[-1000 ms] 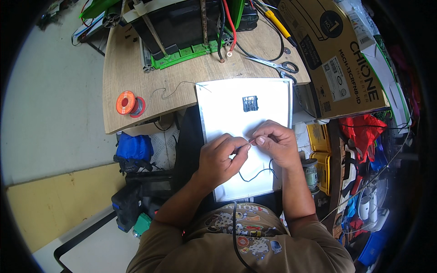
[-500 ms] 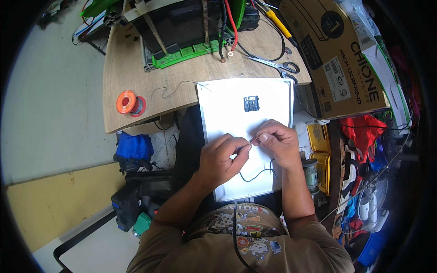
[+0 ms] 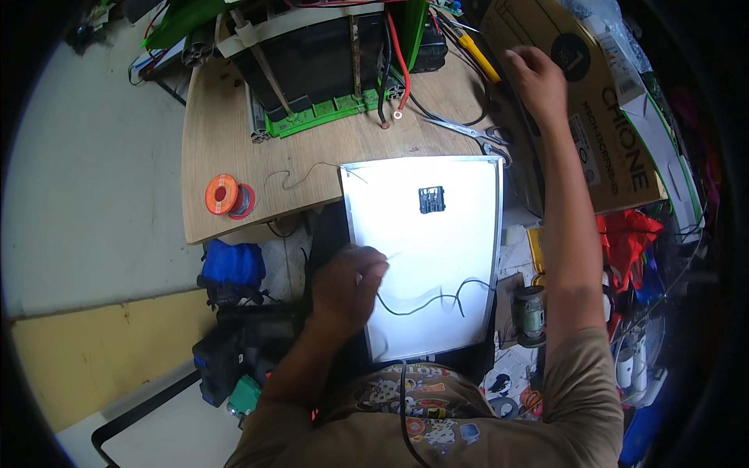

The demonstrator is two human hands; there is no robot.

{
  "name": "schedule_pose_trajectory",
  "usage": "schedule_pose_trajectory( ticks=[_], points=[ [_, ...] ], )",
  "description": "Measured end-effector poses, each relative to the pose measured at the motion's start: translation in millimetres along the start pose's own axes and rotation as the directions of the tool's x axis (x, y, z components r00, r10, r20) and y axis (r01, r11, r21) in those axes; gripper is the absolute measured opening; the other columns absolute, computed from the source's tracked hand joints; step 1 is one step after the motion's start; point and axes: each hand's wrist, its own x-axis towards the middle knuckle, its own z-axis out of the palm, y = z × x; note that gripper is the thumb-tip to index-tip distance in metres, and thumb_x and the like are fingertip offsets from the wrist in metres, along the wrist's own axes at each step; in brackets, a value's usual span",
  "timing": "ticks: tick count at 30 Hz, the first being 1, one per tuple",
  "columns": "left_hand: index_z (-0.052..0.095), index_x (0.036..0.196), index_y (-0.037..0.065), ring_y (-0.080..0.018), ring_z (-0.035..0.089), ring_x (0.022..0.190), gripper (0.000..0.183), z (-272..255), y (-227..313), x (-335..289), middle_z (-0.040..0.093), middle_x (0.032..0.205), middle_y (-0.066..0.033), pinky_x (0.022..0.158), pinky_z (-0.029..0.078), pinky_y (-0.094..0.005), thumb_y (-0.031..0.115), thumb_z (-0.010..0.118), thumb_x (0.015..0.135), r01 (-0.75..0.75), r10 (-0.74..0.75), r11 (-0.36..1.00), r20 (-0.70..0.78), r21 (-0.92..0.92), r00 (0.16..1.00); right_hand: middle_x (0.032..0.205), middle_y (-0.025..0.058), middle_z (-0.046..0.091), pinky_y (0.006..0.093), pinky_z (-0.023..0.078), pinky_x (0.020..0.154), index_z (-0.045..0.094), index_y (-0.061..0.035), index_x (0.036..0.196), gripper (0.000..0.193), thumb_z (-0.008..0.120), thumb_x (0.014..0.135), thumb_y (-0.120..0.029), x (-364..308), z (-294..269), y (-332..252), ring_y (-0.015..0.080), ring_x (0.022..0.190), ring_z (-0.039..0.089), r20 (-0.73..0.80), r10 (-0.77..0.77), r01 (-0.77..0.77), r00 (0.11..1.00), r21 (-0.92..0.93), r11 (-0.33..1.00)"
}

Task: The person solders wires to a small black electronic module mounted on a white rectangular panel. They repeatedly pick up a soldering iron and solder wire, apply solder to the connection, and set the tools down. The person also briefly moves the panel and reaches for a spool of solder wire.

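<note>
My left hand (image 3: 348, 287) is closed in a pinch on a thin dark wire (image 3: 413, 313). A pale wire end sticks out past the fingertips. The rest of the wire curves across the white board (image 3: 437, 242) on my lap. My right hand (image 3: 540, 84) is stretched far forward, beside a yellow-handled soldering iron (image 3: 477, 56) and in front of a cardboard box. Its fingers are loosely bent and apart, with nothing visible in them. A small black slotted plastic piece (image 3: 431, 200) lies on the board's far part.
A spool of solder wire (image 3: 226, 195) stands on the wooden table (image 3: 312, 148), a loose strand beside it. Scissors (image 3: 468, 131) lie near the board's far right. Beyond is a green-framed black battery-like block (image 3: 320, 70) with cables. The large cardboard box (image 3: 585, 117) stands at right.
My right hand has left the wire end and swung forward and right toward the soldering iron. My left hand has moved a little left and nearer, still pinching the wire.
</note>
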Motion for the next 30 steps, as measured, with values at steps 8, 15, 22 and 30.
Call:
schedule_pose_trajectory(
  ticks=[8, 15, 22, 30],
  points=[
    [0.066, 0.090, 0.003, -0.0261, 0.068, 0.101, 0.002, -35, -33, 42, 0.069, 0.110, -0.0118, 0.085, 0.056, -0.0372, 0.004, 0.067, 0.092, 0.105, -0.112, 0.994, -0.242, -0.041, 0.964, 0.122, 0.0219, 0.073, 0.0484, 0.054, 0.096, 0.063, -0.0211, 0.142, 0.050, 0.072, 0.095, -0.038, 60, 63, 31, 0.0409, 0.114, 0.069, 0.406, -0.026, 0.193, 0.913, -0.376, 0.906],
    [0.070, 0.096, 0.003, -0.0356, 0.066, 0.113, 0.008, -44, -34, 88, 0.070, 0.125, -0.0161, 0.100, 0.051, -0.0457, 0.008, 0.071, 0.090, -0.185, 0.232, 0.943, -0.148, 0.278, 0.961, 0.106, 0.0166, 0.072, 0.0487, 0.054, 0.093, 0.076, -0.0149, 0.123, 0.028, 0.066, 0.098, -0.023, 37, 18, 18, 0.0415, 0.102, 0.068, 0.285, -0.261, 0.355, 0.922, -0.361, 0.862],
    [0.070, 0.095, 0.004, -0.0331, 0.067, 0.110, 0.008, -39, -46, 102, 0.072, 0.123, -0.0129, 0.106, 0.047, -0.0491, 0.012, 0.070, 0.092, -0.235, 0.236, 0.953, 0.017, 0.194, 0.972, 0.099, 0.0081, 0.075, 0.0317, 0.056, 0.074, 0.077, -0.0045, 0.119, 0.027, 0.059, 0.102, -0.014, -35, -119, -56, 0.0151, 0.079, 0.068, 0.404, -0.089, 0.016, 0.910, 0.180, 0.984],
    [0.070, 0.096, 0.003, -0.0290, 0.068, 0.104, 0.009, -35, -48, 95, 0.071, 0.112, -0.0099, 0.093, 0.053, -0.0393, 0.008, 0.074, 0.091, -0.081, 0.078, 0.996, -0.071, -0.048, 0.994, 0.086, 0.0102, 0.068, 0.0290, 0.050, 0.059, 0.075, 0.0048, 0.102, 0.031, 0.053, 0.092, -0.014, -107, -235, -129, 0.0138, 0.062, 0.060, 0.570, -0.168, -0.192, 0.804, 0.517, 0.834]
  ],
)
